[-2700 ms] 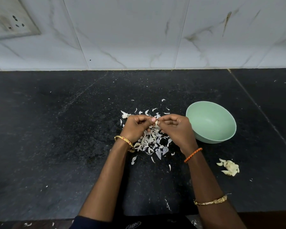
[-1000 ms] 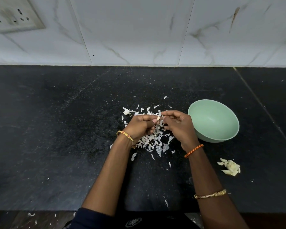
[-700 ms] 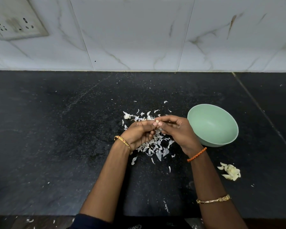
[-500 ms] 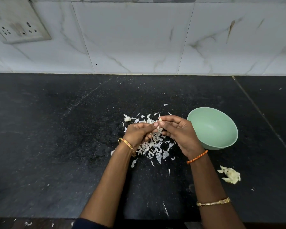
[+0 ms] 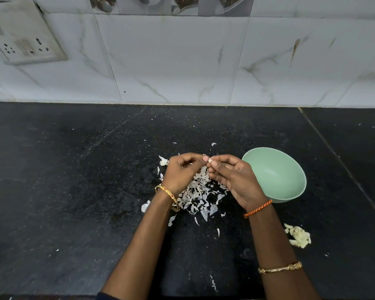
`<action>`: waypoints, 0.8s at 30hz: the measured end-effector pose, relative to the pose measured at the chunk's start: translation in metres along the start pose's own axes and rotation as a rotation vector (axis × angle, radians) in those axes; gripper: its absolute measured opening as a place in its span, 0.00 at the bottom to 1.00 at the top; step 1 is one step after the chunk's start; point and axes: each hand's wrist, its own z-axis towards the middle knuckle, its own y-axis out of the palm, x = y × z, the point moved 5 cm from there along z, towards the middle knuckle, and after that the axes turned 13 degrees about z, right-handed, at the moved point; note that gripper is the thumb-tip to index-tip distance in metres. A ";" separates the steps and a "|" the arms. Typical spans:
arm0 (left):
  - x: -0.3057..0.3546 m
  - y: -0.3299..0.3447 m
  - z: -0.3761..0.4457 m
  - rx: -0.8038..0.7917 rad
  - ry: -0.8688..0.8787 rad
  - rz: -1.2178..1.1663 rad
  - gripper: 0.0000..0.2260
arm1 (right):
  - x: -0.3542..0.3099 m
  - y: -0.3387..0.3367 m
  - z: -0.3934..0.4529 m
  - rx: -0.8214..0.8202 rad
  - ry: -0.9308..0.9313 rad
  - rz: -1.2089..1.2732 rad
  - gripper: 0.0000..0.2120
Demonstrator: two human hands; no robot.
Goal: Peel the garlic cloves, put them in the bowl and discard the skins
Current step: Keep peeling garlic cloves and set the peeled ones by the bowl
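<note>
Your left hand (image 5: pixel 182 169) and right hand (image 5: pixel 232 176) pinch one small pale garlic clove (image 5: pixel 209 160) mid-peel; the round mint-green plastic bowl (image 5: pixel 290 191) looks empty, papery white skins (image 5: pixel 198 195) undiscarded.

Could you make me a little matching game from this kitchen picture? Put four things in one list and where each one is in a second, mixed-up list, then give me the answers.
Things:
1. green bowl
2. heap of garlic skins
3. pile of garlic cloves
4. socket plate

Places:
A. on the tiled wall, upper left
B. on the counter under the two hands
C. on the counter just beyond the right hand
D. on the counter beside the right forearm, nearer the person than the bowl

Pairs: 1-C, 2-B, 3-D, 4-A
</note>
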 end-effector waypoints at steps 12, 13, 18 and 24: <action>-0.002 -0.009 -0.001 0.070 0.081 0.074 0.05 | -0.005 -0.001 0.003 -0.029 -0.029 -0.028 0.07; -0.001 -0.009 0.000 0.075 0.088 0.102 0.05 | -0.005 0.000 0.003 -0.028 -0.036 -0.032 0.08; 0.003 -0.013 0.003 0.080 0.110 0.198 0.04 | -0.004 0.001 0.007 -0.029 -0.031 -0.066 0.06; -0.003 -0.014 0.007 -0.019 0.113 0.255 0.03 | 0.001 -0.001 0.009 -0.049 -0.002 -0.122 0.07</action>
